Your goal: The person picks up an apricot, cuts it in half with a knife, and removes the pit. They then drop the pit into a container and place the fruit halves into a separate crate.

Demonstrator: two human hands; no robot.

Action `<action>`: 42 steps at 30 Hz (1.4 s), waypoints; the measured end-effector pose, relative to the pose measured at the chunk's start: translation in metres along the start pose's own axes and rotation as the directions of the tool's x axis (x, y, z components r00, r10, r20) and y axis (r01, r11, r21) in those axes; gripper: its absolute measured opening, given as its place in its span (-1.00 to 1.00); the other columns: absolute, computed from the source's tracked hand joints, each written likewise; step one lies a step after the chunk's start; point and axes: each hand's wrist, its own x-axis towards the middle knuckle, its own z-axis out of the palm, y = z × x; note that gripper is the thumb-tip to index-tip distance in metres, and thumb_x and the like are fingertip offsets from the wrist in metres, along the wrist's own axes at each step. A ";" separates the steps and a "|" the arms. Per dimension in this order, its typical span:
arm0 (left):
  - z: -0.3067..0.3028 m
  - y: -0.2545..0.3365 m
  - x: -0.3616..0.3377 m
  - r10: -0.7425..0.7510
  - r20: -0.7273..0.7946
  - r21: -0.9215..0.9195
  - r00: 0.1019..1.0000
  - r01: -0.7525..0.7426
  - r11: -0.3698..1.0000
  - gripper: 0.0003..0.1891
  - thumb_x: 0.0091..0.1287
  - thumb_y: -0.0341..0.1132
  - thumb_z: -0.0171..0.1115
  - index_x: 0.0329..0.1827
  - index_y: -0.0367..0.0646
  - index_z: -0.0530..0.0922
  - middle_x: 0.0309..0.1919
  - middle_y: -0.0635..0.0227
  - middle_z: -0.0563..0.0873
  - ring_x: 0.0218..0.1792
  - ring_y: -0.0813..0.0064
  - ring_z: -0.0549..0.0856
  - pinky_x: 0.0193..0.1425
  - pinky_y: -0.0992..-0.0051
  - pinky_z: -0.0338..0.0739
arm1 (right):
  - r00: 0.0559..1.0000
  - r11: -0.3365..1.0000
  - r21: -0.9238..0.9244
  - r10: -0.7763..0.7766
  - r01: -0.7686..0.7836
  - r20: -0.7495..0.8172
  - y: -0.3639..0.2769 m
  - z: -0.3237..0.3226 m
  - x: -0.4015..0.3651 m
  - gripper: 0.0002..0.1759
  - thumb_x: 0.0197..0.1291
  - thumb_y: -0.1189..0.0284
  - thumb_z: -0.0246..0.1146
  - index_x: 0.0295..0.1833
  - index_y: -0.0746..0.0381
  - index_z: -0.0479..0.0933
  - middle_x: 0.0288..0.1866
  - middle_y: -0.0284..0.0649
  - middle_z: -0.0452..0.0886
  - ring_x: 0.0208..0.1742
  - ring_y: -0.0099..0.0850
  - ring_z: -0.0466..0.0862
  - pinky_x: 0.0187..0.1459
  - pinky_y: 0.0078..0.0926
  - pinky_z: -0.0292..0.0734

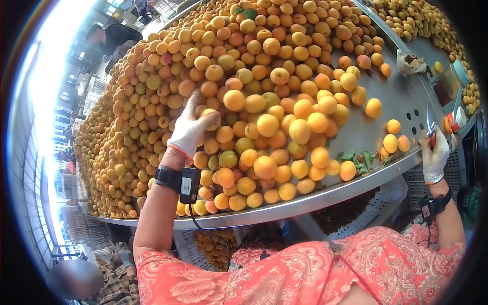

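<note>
My left hand (189, 129), in a white glove, reaches into a big heap of apricots (267, 125). Its thumb and fingers close around one apricot (209, 113), and others press against the glove on every side. Away to the right, my right hand (436, 155), also gloved, grips a small knife (431, 136) with a red handle, its blade pointing up. That hand is by the rim of the metal table (305, 206). Near it lie a few loose apricots (390, 143) and some green leaves (363, 161).
A jar with a pale blue lid (451, 81), a red-and-white container (455, 120) and a crumpled white glove or cloth (410, 63) are at the right. Crates (216, 249) stand under the table. Other people (114, 38) are at the left.
</note>
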 end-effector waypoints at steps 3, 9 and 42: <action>-0.004 0.026 -0.015 0.023 0.116 -0.022 0.993 -0.020 1.000 -0.22 0.39 -0.25 0.25 0.64 -0.20 0.12 0.42 0.18 0.45 0.31 0.45 0.53 0.40 0.47 0.40 | 1.000 1.000 -0.002 0.015 -0.015 0.015 -0.004 -0.003 0.002 -0.63 0.27 0.51 0.30 0.14 0.48 0.51 -0.27 -0.02 0.62 -0.26 -0.21 0.65 -0.10 -0.36 0.56; -0.087 0.014 0.045 0.297 -0.365 0.104 0.882 -0.278 0.955 -0.43 0.43 -0.24 0.24 0.49 -0.17 0.40 0.21 0.19 0.64 0.20 0.45 0.62 0.35 0.48 0.44 | 0.995 0.999 -0.045 0.027 -0.023 0.095 -0.016 -0.009 0.009 -0.69 0.24 0.47 0.35 0.00 0.45 0.53 -0.35 -0.05 0.57 -0.35 -0.19 0.58 -0.22 -0.33 0.51; 0.032 0.047 0.069 0.033 0.124 -0.174 0.992 -0.011 0.985 -0.47 0.40 -0.27 0.29 0.41 -0.19 0.44 0.14 0.35 0.64 0.11 0.57 0.60 0.25 0.52 0.51 | 0.997 0.997 0.024 -0.077 0.076 0.014 -0.058 -0.012 0.035 -0.78 0.01 0.50 0.40 -0.37 0.27 0.45 -0.50 -0.02 0.49 -0.40 0.06 0.57 -0.36 -0.16 0.42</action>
